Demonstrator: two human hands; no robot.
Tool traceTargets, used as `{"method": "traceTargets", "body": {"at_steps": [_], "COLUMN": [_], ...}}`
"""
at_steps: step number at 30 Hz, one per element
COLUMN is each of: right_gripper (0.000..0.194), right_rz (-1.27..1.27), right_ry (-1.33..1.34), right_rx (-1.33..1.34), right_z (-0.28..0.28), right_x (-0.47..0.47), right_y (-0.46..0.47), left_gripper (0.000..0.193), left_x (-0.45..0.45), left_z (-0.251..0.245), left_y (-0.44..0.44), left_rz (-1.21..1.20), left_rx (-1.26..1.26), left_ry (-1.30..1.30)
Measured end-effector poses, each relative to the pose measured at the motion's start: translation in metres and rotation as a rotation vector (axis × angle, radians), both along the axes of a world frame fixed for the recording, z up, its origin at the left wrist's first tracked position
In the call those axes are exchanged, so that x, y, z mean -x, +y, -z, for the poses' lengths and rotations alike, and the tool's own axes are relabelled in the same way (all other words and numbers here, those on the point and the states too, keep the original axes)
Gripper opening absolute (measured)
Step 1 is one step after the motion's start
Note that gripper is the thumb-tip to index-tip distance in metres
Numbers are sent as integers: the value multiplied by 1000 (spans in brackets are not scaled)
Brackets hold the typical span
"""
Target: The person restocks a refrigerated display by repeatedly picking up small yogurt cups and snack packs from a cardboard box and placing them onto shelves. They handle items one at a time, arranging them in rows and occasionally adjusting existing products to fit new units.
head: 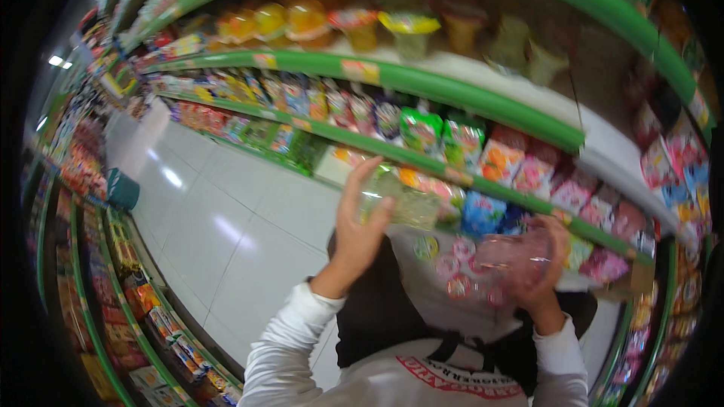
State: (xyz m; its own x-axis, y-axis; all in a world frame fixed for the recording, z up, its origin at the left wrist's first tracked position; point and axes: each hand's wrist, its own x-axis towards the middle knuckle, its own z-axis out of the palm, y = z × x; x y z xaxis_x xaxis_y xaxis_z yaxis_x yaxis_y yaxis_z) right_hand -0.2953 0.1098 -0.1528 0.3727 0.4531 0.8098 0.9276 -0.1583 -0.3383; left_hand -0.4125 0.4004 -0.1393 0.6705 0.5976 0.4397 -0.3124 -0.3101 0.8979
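My left hand [359,220] grips a clear plastic cup with pale green contents [404,200], held tilted in front of the lower shelf. To the right, my right hand [546,260] holds a clear container with pinkish-purple contents [515,254]; it is blurred. Between and below the hands, several small round-lidded cups, one a green-lidded cup [425,247] and the others pink or red such as the red-lidded cup [458,285], lie low between my knees. What they rest on is hard to make out.
A green-edged shelf [396,76] bears orange and yellow cups [305,17]. Bagged snacks and pouches, among them a green pouch [421,130], fill the shelves beneath. The tiled floor [226,237] runs left to a dark green bin [123,189]; another stocked shelf [85,288] curves along the far left.
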Motion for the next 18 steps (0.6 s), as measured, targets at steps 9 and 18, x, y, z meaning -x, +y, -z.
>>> {"method": "traceTargets", "body": {"at_steps": [9, 18], "right_gripper": [60, 58], "right_rz": [167, 63], "right_ry": [1997, 1361], "right_rx": [-45, 173], "right_z": [193, 261], "right_x": [40, 31], "right_y": [-15, 2], "left_gripper": [59, 75], "left_x": [-34, -115], "left_z": [126, 320], "left_y": [15, 21], "left_rz": [322, 89], "left_rx": [375, -400], "left_ry": [787, 1455]}}
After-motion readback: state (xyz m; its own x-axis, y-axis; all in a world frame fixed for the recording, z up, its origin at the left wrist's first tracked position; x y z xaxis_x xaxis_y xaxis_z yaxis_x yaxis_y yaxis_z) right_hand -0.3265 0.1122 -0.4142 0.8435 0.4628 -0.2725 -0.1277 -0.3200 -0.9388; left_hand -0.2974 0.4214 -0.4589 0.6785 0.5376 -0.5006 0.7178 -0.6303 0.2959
